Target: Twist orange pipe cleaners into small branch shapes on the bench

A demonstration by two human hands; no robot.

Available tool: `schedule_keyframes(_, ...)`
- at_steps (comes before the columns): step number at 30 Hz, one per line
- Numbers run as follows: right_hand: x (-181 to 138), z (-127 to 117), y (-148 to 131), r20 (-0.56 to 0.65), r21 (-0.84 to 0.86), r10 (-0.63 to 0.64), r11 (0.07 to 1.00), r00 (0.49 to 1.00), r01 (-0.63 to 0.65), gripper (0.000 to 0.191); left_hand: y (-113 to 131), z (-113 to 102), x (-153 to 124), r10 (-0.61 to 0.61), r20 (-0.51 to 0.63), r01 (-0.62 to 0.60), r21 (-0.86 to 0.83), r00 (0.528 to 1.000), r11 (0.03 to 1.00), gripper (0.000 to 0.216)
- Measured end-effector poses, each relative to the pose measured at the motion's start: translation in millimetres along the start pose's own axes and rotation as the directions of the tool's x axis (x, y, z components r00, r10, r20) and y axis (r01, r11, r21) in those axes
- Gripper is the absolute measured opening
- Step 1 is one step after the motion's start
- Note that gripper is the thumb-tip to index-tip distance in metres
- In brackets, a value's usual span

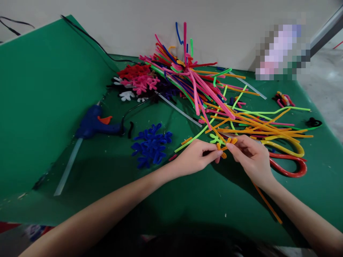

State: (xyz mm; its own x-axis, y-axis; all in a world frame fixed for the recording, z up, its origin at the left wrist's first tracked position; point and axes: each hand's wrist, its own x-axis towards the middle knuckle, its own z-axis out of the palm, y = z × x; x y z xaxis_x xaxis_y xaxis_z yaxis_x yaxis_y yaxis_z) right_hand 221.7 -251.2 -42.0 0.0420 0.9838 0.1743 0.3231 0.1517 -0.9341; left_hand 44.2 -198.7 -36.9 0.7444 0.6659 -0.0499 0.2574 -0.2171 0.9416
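- Right up close, the left hand (194,157) and the right hand (250,159) are both gripping an orange pipe-cleaner shape (227,147), pinching it between them just above the bench.
- The step in hand looks like shaping: short orange arms are being worked into a branching form, and this calls for a steady pinch on each bend.
- Just below the right wrist, a loose orange stem (268,203) is lying on the green-covered bench (235,210).
- Beside the hands, a small lime-green shape (215,139) is sitting, with yellow (284,148) and red (289,166) loops curving off to the right.
- Further left, blue pipe-cleaner shapes (151,146) are piled near a blue hot glue gun (93,123).
- Farthest out, a tangled heap of pipe cleaners (193,82) is fanning out towards the wall (214,21).
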Motion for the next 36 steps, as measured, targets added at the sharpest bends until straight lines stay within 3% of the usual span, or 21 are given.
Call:
schedule_keyframes(3, -0.8, 2.9, -2.9, -0.001, 0.116, 0.112, 0.987, 0.994, -0.111, 0.014, -0.7, 1.1, -0.5, 0.034, -0.059, -0.032, 0.042, 0.998, 0.999, 0.03)
schedule_keyframes(6, 3.2, 2.4, -3.0, 0.171, 0.297, 0.16, 0.933, 0.972, -0.205, 0.018, -3.7, -0.2, 0.3, -0.017, 0.04, 0.024, -0.188, 0.999, 0.982, 0.033)
schedule_keyframes(8, 6.2, 0.9, -2.6, 0.283, 0.299, 0.125, 0.931, 0.951, -0.211, 0.018, -5.7, -1.0, 1.1, -0.008, 0.087, 0.032, -0.282, 0.996, 0.959, 0.035)
schedule_keyframes(11, 7.5, -0.4, -1.4, 0.38, 0.2, 0.075, 0.967, 0.922, -0.161, 0.015, -7.9, -0.8, 1.5, 0.012, 0.063, 0.005, -0.261, 0.998, 0.965, 0.035)
schedule_keyframes(18, 4.2, 1.0, 3.1, 0.253, 0.187, 0.028, 0.979, 0.967, -0.078, 0.016, -6.8, -3.8, 0.8, -0.019, 0.071, 0.041, -0.331, 0.997, 0.943, 0.035)
schedule_keyframes(23, 5.4, -1.4, -0.9, 0.317, 0.179, -0.05, 0.984, 0.947, -0.008, 0.015, -2.1, -8.5, 2.1, -0.017, 0.111, 0.046, -0.269, 0.994, 0.962, 0.034)
schedule_keyframes(26, 5.8, -0.2, -1.6, 0.283, 0.203, -0.064, 0.979, 0.957, 0.005, 0.011, -3.1, -9.7, 3.2, -0.033, 0.139, 0.08, -0.346, 0.99, 0.935, 0.032)
schedule_keyframes(29, 5.3, 1.7, -0.1, 0.168, 0.112, -0.176, 0.981, 0.97, 0.159, 0.007, -5.9, -9.0, 4.1, -0.044, 0.144, 0.106, -0.461, 0.989, 0.881, 0.031)
schedule_keyframes(31, 4.1, 2.0, 2.0, 0.138, -0.021, -0.302, 0.951, 0.943, 0.308, 0.008, -6.5, -7.7, 4.4, -0.061, 0.143, 0.124, -0.496, 0.988, 0.86, 0.031)
schedule_keyframes(33, 2.2, 0.9, 4.9, 0.156, -0.162, -0.44, 0.872, 0.884, 0.463, 0.016, -5.6, -6.5, 4.3, -0.092, 0.152, 0.159, -0.525, 0.984, 0.836, 0.032)
schedule_keyframes(36, 0.0, -4.6, 8.3, 0.232, -0.359, -0.627, 0.655, 0.744, 0.665, 0.027, -3.3, -6.2, 3.6, -0.138, 0.192, 0.225, -0.577, 0.972, 0.785, 0.035)
